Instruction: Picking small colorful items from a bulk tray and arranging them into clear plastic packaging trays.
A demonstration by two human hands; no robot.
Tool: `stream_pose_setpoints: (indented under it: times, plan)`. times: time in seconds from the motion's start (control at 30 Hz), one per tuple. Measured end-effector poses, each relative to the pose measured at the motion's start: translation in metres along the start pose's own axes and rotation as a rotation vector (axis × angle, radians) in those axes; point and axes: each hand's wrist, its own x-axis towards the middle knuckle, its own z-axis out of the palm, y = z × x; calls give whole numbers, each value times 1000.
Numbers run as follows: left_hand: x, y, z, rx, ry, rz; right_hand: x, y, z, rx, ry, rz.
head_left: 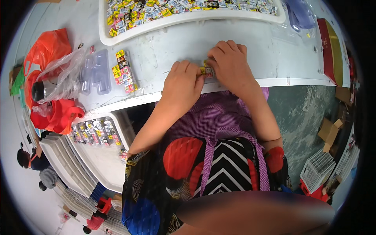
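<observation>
Pale table (156, 53), green floor (299, 113) below; left hand (181, 83) and right hand (231, 66) pinch small boxes (208, 72)

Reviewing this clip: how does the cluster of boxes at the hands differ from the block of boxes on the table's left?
The cluster shows only a few boxes; the block has many more, in a longer array. The cluster sits between the left hand and right hand, partly hidden; the block lies untouched, in plain view. Both include small yellow and pink boxes.
</observation>
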Motion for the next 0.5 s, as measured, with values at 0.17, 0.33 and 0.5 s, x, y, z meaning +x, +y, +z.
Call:
stream_pose_setpoints:
  times: [0.17, 0.33, 0.5]
  plan:
    - [4, -3, 0, -40, 33, 31, 1, -2, -5, 11, 45, -78]
    - [6, -4, -1, -24, 11, 54, 2, 1, -8, 49, -48, -120]
    - [3, -6, 1, -82, 41, -2, 2, 0, -8, 60, -137, -105]
